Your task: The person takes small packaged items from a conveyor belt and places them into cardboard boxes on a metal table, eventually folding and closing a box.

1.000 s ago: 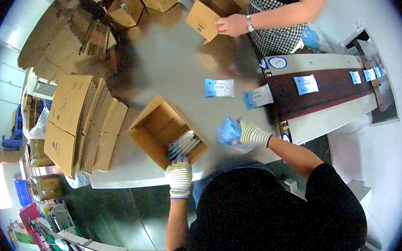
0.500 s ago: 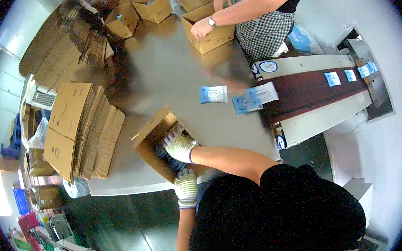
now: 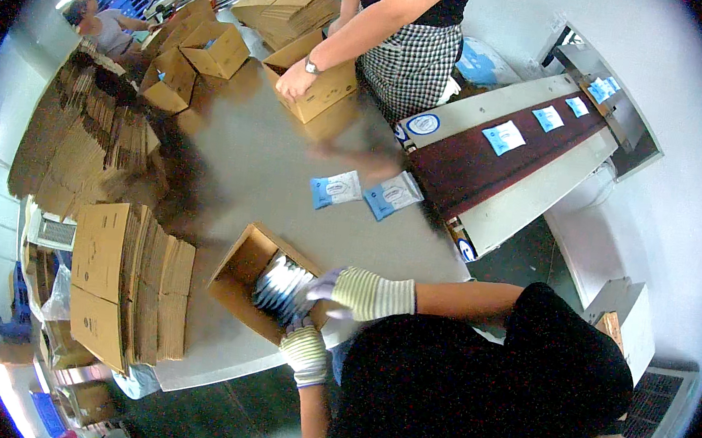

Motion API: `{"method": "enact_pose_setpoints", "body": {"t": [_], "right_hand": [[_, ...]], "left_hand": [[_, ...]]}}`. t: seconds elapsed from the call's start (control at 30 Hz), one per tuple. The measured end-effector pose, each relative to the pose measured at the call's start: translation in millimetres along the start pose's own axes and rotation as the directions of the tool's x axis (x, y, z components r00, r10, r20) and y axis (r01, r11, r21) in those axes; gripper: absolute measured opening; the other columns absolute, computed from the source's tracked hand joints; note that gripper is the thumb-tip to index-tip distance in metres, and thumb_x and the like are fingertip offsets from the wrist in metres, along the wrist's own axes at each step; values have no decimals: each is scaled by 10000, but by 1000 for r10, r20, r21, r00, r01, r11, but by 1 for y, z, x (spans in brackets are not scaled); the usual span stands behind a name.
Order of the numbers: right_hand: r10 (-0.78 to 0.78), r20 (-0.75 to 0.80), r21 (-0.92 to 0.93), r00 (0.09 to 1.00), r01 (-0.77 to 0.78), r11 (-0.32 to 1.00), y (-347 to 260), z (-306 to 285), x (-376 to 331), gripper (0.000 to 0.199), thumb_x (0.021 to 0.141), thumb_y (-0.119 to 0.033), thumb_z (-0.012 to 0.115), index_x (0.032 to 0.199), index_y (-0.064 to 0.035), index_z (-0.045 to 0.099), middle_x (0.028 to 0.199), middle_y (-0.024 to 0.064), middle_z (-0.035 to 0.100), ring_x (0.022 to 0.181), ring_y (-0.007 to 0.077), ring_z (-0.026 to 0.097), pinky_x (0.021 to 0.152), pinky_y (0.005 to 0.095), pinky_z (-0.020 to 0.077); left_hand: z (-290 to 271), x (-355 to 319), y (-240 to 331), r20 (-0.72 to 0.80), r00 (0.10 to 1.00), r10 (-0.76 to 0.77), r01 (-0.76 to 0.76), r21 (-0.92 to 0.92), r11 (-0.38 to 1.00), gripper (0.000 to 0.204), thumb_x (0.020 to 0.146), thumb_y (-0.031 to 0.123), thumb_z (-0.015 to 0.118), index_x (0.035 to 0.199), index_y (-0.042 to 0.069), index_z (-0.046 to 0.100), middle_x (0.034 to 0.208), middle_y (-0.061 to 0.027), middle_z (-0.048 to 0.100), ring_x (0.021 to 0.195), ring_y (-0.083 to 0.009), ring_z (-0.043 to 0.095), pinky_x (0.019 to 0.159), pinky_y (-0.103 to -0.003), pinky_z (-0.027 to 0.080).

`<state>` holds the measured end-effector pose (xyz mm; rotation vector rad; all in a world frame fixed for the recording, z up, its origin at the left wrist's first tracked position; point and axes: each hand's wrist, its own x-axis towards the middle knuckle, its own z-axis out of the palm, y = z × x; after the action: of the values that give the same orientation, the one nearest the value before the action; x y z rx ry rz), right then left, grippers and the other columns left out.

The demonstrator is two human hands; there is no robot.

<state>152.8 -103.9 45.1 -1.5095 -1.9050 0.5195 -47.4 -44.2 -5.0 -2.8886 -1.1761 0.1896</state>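
Flat blue-and-white plastic packets: likely soft, slick; best pinched mid-body.
Left hand: half-curled, grip unclear.
Right hand: loosely spread, empty-looking.

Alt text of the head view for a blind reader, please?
A gloved left hand is at the near edge of an open cardboard box holding packets, the gloved right hand by its right side. Beyond, two blue-and-white packets lie on a table near a conveyor, and a co-worker handles another box.
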Motion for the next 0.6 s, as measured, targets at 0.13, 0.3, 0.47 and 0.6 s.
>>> {"method": "enact_pose_setpoints", "body": {"t": [0.13, 0.3, 0.47, 0.6], "right_hand": [[93, -17, 0, 996, -93, 996, 16, -15, -27, 422, 825, -235, 592, 1207, -94, 484, 1152, 143, 568, 1036, 325, 543, 876, 442, 438], [132, 57, 3, 990, -133, 991, 25, -4, -34, 413, 831, -253, 581, 1205, -105, 487, 1139, 145, 564, 1030, 329, 545, 864, 451, 440], [108, 73, -38, 991, -106, 994, 31, 12, -26, 420, 836, -258, 569, 1213, -97, 480, 1157, 147, 557, 1033, 337, 549, 871, 453, 441], [121, 83, -22, 989, -120, 993, 38, 8, -27, 421, 840, -265, 565, 1214, -90, 481, 1169, 146, 553, 1047, 336, 544, 884, 447, 435]], "left_hand": [[5, 2, 1, -262, 965, 23, -45, -80, 996, 150, 680, 223, 601, 781, 113, 590, 779, -59, 588, 751, -240, 584, 636, -390, 474], [6, 6, -3, -87, 996, -26, 26, -7, 1000, 186, 663, 239, 634, 790, 108, 598, 805, -68, 605, 714, -250, 601, 638, -405, 480], [14, 11, -15, -98, 995, 16, -12, 36, 999, 318, 668, 290, 675, 906, 87, 617, 921, -92, 629, 788, -265, 610, 680, -410, 475], [5, 13, -9, -148, 989, 28, -22, 41, 999, 283, 677, 268, 656, 885, 81, 612, 917, -99, 628, 780, -271, 608, 671, -406, 475]]}}
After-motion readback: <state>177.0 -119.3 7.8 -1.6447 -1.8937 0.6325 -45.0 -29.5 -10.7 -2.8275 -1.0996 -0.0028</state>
